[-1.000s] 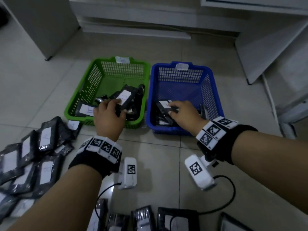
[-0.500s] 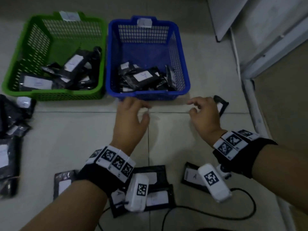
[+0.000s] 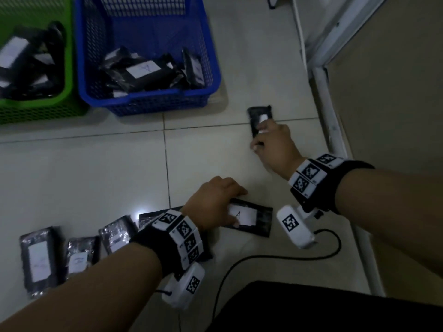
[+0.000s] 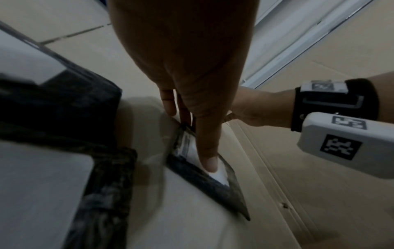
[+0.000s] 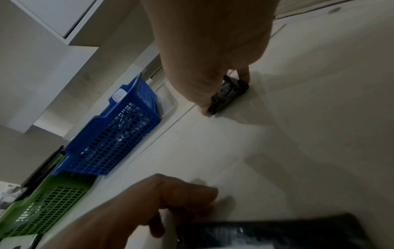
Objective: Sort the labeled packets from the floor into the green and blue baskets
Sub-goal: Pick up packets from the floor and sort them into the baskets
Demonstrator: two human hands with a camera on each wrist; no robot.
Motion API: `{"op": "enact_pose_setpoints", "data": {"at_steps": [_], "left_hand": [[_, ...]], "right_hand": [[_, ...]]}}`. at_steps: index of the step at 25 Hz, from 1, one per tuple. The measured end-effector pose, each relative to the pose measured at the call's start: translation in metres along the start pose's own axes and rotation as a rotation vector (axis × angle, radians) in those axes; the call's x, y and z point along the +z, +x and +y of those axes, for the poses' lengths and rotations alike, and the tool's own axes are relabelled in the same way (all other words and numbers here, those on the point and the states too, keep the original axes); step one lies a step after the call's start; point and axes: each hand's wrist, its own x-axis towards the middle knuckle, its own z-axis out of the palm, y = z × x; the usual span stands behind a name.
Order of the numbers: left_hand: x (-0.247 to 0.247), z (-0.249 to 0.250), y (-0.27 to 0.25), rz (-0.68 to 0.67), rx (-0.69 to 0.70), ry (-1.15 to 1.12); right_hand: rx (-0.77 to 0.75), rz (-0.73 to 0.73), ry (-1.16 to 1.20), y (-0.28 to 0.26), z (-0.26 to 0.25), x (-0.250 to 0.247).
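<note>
The blue basket and the green basket stand side by side at the far left, both holding black packets. A black packet labelled A lies on the floor tiles. My left hand grips it, thumb on the white label and fingers over the far edge. Further right, near the wall, my right hand pinches a second small black packet by its edges between thumb and fingers.
Several more labelled packets lie in a row on the floor at the near left. A black cable loops over the tiles near me. A white door frame runs along the right. Dark clothing fills the bottom edge.
Both hands have left the baskets and come back to the floor. The right hand has reached the packet by the wall and the left has closed on the A packet.
</note>
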Motion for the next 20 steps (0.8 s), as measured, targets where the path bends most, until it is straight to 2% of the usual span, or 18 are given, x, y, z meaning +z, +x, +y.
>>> {"op": "enact_pose_setpoints", "data": {"at_steps": [4, 7, 13, 17, 20], "left_hand": [[-0.009, -0.002, 0.008, -0.057, -0.042, 0.053], [-0.031, -0.009, 0.01, -0.015, -0.093, -0.104], [-0.103, -0.037, -0.003, 0.394, -0.23, -0.364], [-0.142, -0.058, -0.012, 0.707, -0.237, -0.693], [-0.164, -0.076, -0.016, 0.971, -0.221, -0.856]], "right_hand": [[-0.059, 0.086, 0.014, -0.015, 0.003, 0.001], [0.036, 0.041, 0.12, -0.01, 0.002, -0.002], [0.063, -0.025, 0.37, 0.004, -0.031, -0.012], [-0.003, 0.265, 0.571, 0.011, -0.082, -0.029], [-0.03, 0.372, 0.676, 0.024, -0.113, -0.044]]}}
